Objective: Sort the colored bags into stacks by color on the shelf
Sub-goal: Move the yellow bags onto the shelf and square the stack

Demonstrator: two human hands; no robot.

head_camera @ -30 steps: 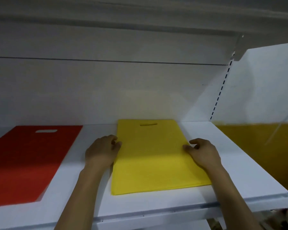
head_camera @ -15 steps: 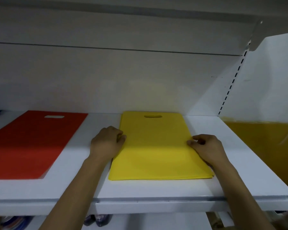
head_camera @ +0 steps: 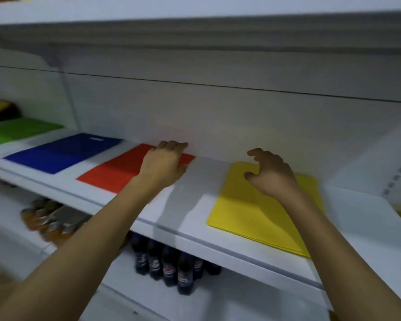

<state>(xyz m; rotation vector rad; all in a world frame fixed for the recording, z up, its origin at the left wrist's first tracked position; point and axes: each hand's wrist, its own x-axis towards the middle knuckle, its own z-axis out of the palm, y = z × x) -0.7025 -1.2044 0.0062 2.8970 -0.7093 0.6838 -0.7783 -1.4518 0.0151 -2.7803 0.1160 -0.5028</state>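
Bags sit on the shelf [head_camera: 190,205] in four single-colour stacks, so I judge the sorting close to done. Far left, the green stack [head_camera: 16,132] lies in the neighbouring bay, too blurred to read its direction. Next, the blue stack [head_camera: 63,151] lies flat, its long axis running from the shelf's front edge to the back wall, handle cut-out at the far end. The red stack [head_camera: 116,172] beside it lies the same way. My left hand [head_camera: 164,163] spreads loosely over its far right corner, holding nothing, and I cannot tell whether the fingers touch it. A bare strip of shelf separates red from the yellow stack [head_camera: 259,209], also lengthwise front to back. My right hand [head_camera: 271,174] hovers over its far end, fingers loosely curled, empty. I see no loose bags, so probably only squaring edges is left.
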